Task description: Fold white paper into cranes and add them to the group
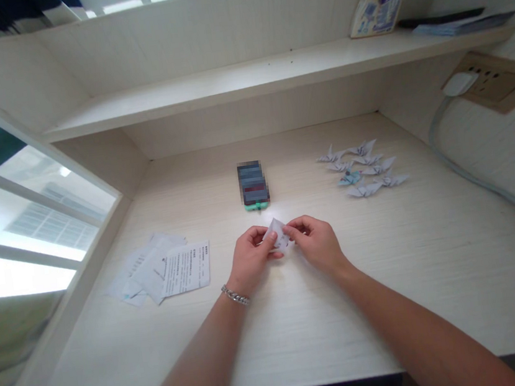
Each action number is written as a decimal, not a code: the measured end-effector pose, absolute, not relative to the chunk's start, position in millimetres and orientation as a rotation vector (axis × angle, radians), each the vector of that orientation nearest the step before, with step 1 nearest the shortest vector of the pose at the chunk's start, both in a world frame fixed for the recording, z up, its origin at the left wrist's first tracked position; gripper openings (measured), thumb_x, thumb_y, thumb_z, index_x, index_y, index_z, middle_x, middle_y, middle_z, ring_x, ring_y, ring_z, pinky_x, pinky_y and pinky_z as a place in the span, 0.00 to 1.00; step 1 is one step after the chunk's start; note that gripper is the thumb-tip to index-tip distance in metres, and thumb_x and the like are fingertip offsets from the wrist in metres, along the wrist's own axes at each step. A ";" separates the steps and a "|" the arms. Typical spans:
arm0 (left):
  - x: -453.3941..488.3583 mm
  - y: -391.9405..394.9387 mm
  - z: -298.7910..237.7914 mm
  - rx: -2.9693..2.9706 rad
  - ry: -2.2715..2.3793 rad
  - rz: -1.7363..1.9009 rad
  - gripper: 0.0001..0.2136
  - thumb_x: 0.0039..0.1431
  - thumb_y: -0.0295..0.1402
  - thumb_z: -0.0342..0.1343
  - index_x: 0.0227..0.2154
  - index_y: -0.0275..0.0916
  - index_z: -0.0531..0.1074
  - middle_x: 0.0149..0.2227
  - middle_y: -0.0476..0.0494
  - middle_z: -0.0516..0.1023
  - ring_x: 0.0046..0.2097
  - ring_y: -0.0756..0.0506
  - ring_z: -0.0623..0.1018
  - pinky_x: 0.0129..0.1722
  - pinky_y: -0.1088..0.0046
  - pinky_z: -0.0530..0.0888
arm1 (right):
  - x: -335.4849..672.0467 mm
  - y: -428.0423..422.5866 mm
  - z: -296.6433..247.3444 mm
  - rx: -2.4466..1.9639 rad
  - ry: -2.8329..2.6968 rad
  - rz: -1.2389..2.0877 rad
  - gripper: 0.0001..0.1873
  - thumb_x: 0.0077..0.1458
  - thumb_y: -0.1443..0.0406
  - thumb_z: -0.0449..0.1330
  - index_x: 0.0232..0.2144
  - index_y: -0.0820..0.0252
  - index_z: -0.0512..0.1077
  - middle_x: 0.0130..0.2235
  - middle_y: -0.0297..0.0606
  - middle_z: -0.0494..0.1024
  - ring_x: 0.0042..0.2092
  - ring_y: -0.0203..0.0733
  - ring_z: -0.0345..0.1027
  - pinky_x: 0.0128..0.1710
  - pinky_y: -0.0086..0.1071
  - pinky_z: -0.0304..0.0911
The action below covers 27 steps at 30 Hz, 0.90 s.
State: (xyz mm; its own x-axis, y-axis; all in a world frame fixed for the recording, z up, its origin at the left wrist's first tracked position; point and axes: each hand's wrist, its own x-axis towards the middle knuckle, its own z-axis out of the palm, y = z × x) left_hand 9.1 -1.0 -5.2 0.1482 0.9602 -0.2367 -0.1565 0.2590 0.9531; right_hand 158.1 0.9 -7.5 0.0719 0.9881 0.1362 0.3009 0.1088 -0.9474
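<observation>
Between my two hands is a small folded piece of white paper [277, 233] with some print on it, its pointed corner facing away from me. My left hand [254, 253] pinches its left side, thumb on top. With thumb and forefinger, my right hand [316, 242] grips the right edge. Several folded paper cranes [379, 167], mostly white and one light blue, stand in a cluster at the back right. To the left lies a loose pile of printed paper sheets [186, 269].
A phone [253, 184] with a green edge rests on the desk [312, 330] beyond my hands. Above runs a shelf [207, 92] holding a small box [377, 12] and some flat booklets [465, 25]. On the right wall, a cable [471, 176] hangs from a plugged-in socket [502, 81].
</observation>
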 end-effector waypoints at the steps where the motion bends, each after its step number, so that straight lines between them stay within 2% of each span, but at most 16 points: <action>1: 9.6 -1.0 -5.0 0.938 1.096 1.014 0.15 0.46 0.39 0.60 0.32 0.32 0.69 0.31 0.44 0.74 0.31 0.50 0.75 0.26 0.76 0.75 | 157.9 0.2 -6.6 -1.370 -1.417 0.888 0.10 0.49 0.60 0.57 0.27 0.61 0.73 0.26 0.36 0.75 0.28 0.37 0.68 0.29 0.30 0.62; 13: 13.7 -1.6 -2.2 0.752 0.990 1.027 0.13 0.46 0.36 0.61 0.31 0.33 0.67 0.30 0.45 0.76 0.31 0.49 0.77 0.32 0.73 0.75 | 155.8 -3.4 -6.3 -1.318 -1.504 0.819 0.09 0.53 0.65 0.54 0.31 0.61 0.73 0.30 0.37 0.75 0.28 0.36 0.69 0.28 0.28 0.64; 27: 14.0 -0.9 -3.6 0.711 0.972 1.040 0.11 0.47 0.35 0.60 0.29 0.33 0.68 0.31 0.44 0.74 0.33 0.49 0.76 0.32 0.75 0.75 | 154.9 -3.6 -10.8 -1.288 -1.504 0.744 0.10 0.53 0.65 0.53 0.36 0.57 0.73 0.36 0.37 0.77 0.31 0.37 0.71 0.32 0.30 0.66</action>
State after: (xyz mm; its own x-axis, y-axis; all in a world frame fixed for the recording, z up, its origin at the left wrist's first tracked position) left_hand 14.0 -0.9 -3.6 0.1831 0.9320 -0.3128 -0.3753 0.3604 0.8540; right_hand 154.9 -3.6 -10.8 0.0445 0.9581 0.2829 0.3561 0.2494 -0.9005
